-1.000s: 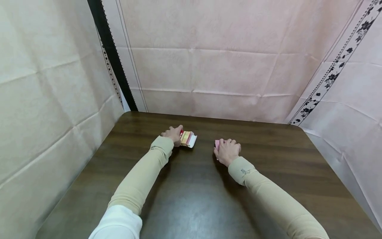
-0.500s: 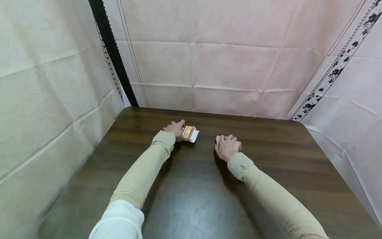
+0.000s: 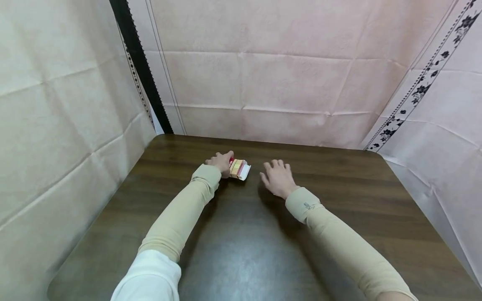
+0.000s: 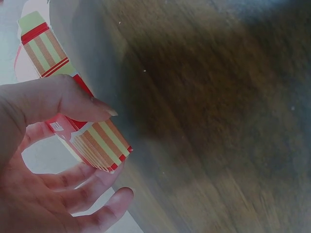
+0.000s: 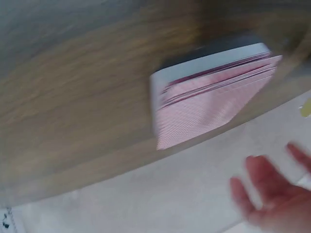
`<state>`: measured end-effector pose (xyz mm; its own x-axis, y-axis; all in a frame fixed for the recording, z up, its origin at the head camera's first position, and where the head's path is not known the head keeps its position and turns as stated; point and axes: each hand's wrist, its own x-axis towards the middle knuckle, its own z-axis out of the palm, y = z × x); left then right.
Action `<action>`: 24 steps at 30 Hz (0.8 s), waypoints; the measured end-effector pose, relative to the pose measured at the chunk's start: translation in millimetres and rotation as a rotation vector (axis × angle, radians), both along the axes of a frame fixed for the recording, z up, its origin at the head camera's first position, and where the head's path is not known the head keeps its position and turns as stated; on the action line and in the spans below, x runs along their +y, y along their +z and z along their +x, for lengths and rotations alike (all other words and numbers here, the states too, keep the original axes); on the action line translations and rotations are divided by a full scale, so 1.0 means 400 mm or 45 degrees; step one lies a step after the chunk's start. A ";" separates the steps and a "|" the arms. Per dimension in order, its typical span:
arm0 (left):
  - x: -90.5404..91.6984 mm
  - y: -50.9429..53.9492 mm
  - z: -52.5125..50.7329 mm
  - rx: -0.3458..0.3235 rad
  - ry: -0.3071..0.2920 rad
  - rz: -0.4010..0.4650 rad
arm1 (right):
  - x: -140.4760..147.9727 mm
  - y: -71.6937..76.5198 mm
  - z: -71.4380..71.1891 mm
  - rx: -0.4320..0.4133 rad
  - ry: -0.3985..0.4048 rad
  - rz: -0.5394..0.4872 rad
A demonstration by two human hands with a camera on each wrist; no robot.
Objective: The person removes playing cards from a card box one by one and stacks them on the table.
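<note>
In the head view my left hand point(image 3: 219, 164) grips a small cardboard card box point(image 3: 239, 169) above the table, left of centre. Red and cream stripes cover the box point(image 4: 47, 51), and a pale flap sticks out at its far end. The left wrist view has my thumb across one face and the fingers curled behind. To the right, my right hand point(image 3: 279, 179) hovers with its fingers spread, holding nothing. A stack of pink patterned playing cards point(image 5: 214, 102), slightly uneven, shows apart from those fingers in the right wrist view. The right hand hides it in the head view.
The dark wooden table point(image 3: 241, 234) has rounded far corners. Pale creased cloth point(image 3: 286, 83) hangs behind it and along both sides. A black strip point(image 3: 144, 71) runs down at the back left.
My right hand has let go of the pink card stack, spread its fingers and shifted slightly left. The left hand keeps its hold on the card box, nearly still.
</note>
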<state>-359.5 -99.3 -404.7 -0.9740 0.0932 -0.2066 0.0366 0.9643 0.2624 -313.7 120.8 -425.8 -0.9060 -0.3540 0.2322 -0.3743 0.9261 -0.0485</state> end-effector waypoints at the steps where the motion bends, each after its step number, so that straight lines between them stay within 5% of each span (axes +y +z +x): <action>1: 0.001 -0.002 0.000 -0.002 0.003 0.000 | -0.007 0.000 -0.002 -0.006 0.091 -0.007; 6: 0.007 -0.009 -0.002 0.008 0.002 -0.022 | -0.048 -0.009 -0.015 -0.103 0.307 0.063; 16: 0.040 0.011 -0.001 0.084 -0.045 -0.002 | -0.101 -0.011 -0.036 -0.202 0.277 0.230; 24: 0.026 0.008 0.007 0.070 -0.018 -0.022 | -0.093 -0.020 -0.027 -0.201 0.304 0.171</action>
<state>-356.6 -88.9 -401.6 -0.9825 0.1039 -0.1544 0.0642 0.9680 0.2427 -324.4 83.4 -433.6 -0.8149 -0.5787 0.0324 -0.5792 0.8152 -0.0064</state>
